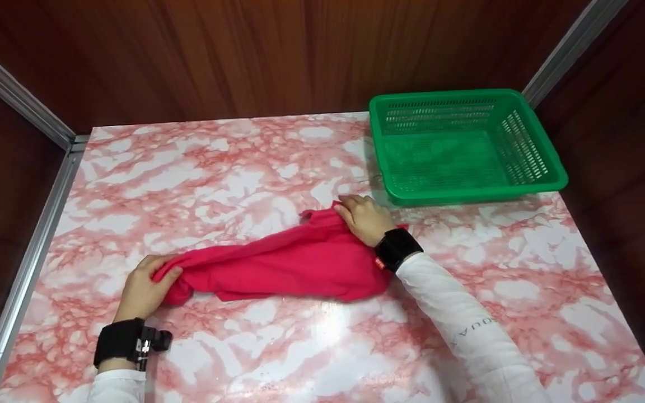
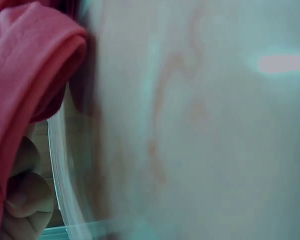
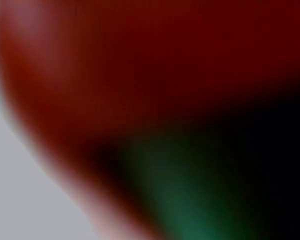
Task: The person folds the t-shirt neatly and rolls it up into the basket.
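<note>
Cloth (image 1: 294, 266) (red) — rumpled; both hands (image 1: 143, 285) (image 1: 369, 221) grip it.

Glare on tabletop (image 1: 328, 330), right-wrist view — blurred

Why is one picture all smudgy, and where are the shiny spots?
Right wrist view: badly out of focus, perhaps because the crumpled pinkish-red fabric sits too close; head view: mostly sharp, with white glare on the glossy red-and-white marbled tabletop just below the fabric; left wrist view: tabletop blurry, bright glare at upper right.
</note>
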`<state>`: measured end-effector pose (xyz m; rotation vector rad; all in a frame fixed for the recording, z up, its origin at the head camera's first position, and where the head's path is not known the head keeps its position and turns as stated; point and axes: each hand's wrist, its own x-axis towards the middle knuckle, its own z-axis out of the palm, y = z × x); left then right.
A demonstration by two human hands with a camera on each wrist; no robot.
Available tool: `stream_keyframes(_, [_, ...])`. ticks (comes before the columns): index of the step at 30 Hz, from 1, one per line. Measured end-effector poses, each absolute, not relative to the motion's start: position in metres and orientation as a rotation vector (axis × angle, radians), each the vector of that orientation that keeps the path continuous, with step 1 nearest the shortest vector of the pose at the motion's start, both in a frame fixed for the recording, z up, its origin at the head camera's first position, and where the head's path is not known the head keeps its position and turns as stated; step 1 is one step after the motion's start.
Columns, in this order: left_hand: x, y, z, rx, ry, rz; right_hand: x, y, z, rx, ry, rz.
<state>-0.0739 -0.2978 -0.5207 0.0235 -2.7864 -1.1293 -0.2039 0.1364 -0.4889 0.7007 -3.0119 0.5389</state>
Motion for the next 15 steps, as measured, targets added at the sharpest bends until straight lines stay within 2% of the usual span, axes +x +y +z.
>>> stream_keyframes(6, [-0.071, -0.301, -0.522, 0.029, -2.783, -1.076, -0.203, 0.14, -0.495, 0.746, -3.078, 0.144])
stream_keyframes(15, [-0.069, -0.305, -0.521, -0.069, -2.909, -1.131, -0.209, 0.15, -0.497, 0.596, -3.219, 0.332])
